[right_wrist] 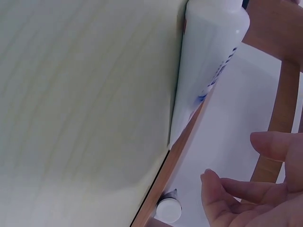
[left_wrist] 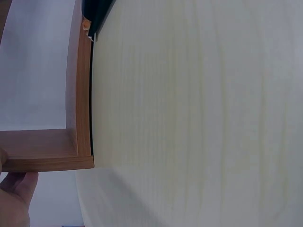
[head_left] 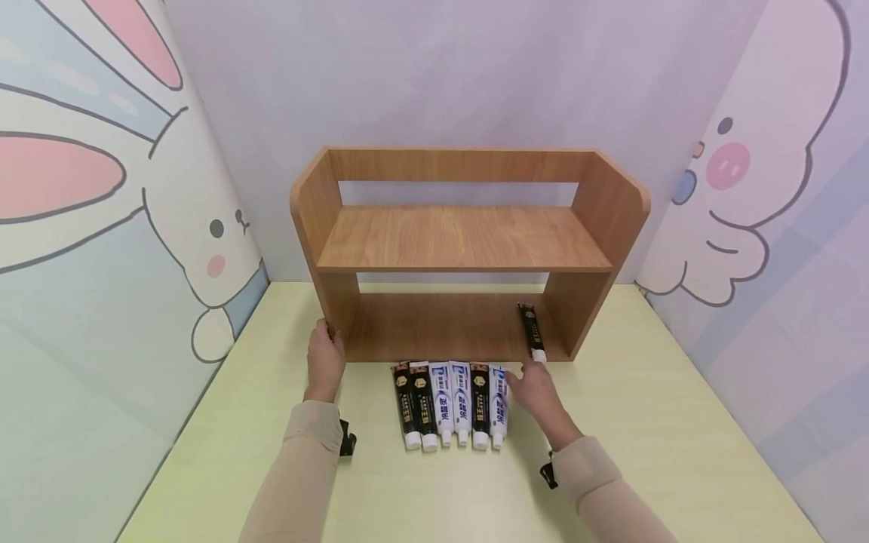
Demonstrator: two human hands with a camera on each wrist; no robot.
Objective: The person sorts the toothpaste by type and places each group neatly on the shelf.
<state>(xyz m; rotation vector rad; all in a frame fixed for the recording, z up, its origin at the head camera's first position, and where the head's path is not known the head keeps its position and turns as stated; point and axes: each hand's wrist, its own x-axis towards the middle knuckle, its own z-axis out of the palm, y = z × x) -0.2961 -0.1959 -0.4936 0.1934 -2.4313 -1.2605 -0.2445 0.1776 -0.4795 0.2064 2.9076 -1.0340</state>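
A two-tier wooden shelf (head_left: pixel 468 237) stands on the table. My left hand (head_left: pixel 326 358) holds the front edge of its left side panel (left_wrist: pixel 47 164), with digits on both faces. One black toothpaste tube (head_left: pixel 531 329) lies on the lower board at the right, its white cap (right_wrist: pixel 169 210) toward the front. Just in front of that cap is my right hand (head_left: pixel 539 392), fingers apart and relaxed with nothing between them. Its thumb side comes close to the rightmost white toothpaste tube (head_left: pixel 498 407), which ends a row of several black and white tubes before the shelf.
The upper board (head_left: pixel 465 237) sits above the lower compartment, with the side panels closing both ends. Pale table surface (head_left: pixel 434 501) runs in front of the row. Cartoon-printed walls (head_left: pixel 468 75) surround the table at the back and both sides.
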